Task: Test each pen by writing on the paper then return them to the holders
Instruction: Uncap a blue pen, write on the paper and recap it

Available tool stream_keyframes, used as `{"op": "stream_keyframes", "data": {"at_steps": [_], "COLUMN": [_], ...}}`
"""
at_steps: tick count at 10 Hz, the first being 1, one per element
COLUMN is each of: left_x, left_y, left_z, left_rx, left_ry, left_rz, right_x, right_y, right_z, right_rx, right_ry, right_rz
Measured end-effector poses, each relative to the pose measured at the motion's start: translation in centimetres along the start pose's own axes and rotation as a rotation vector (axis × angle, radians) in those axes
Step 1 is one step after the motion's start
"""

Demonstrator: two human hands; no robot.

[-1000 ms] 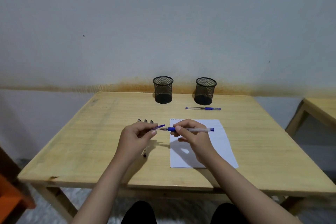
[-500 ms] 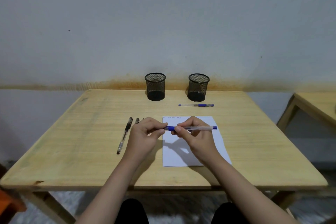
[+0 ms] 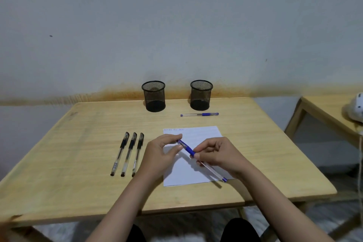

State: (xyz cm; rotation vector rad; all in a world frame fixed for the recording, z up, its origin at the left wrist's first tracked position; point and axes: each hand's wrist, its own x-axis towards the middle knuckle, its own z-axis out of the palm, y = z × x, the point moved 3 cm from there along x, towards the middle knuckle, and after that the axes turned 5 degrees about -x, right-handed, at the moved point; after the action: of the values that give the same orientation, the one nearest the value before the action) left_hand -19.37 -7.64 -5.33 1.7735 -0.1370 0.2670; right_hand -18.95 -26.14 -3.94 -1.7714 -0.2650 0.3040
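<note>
Both hands pinch blue pen point(image 3: 187, 147) over paper point(image 3: 198, 133).
Holders point(image 3: 153, 96) empty; faint marks on paper; every pen unreturned.

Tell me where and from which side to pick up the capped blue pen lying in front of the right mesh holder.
Grip the capped blue pen at mid-barrel, coming straight down from above. It lies flat on the wooden table, crosswise, clear of the right black mesh holder and the paper, so fingers can close front and back.

Pale wooden table point(image 3: 78, 163). On it, relative to the white paper point(image 3: 198, 133): three black pens point(image 3: 128, 153) left, blue pen point(image 3: 199, 114) behind, two mesh holders point(image 3: 154, 96) farther back.
</note>
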Motion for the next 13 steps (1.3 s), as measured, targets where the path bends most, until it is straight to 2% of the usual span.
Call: {"op": "stream_keyframes", "data": {"at_steps": [1, 2, 3, 5, 7, 11, 13], "left_x": [0.2, 0.1, 0.1, 0.3, 0.2, 0.4, 0.3], "left_y": [-1.5, -3.0, -3.7, -3.9, -4.0, -3.9, -3.7], "left_z": [0.2, 0.4, 0.9, 1.2, 1.1, 1.1, 0.9], "left_rx": [0.337, 0.611, 0.772, 0.863, 0.862, 0.838, 0.788], "left_ry": [-0.020, -0.173, -0.271, -0.287, -0.277, -0.258, -0.235], "left_rz": [0.031, -0.042, -0.048, -0.046, -0.029, -0.023, -0.040], "right_x": [0.2, 0.6, 1.0, 1.9, 2.4, 4.8, 10.8], "right_y": [0.4, 0.9, 1.6, 2.9, 3.6, 2.2, 1.3], "right_z": [-1.8, -4.7, -7.2, -7.9, -7.5, -8.1, -7.0], "right_rx": [-0.064, -0.173, -0.356, -0.617, -0.764, -0.791, -1.008], "right_ry": [0.209, 0.500, 0.643, 0.616, 0.603, 0.654, 0.516], "right_rz": [0.042, 0.040, 0.064, 0.078, 0.025, -0.049, -0.178]}}
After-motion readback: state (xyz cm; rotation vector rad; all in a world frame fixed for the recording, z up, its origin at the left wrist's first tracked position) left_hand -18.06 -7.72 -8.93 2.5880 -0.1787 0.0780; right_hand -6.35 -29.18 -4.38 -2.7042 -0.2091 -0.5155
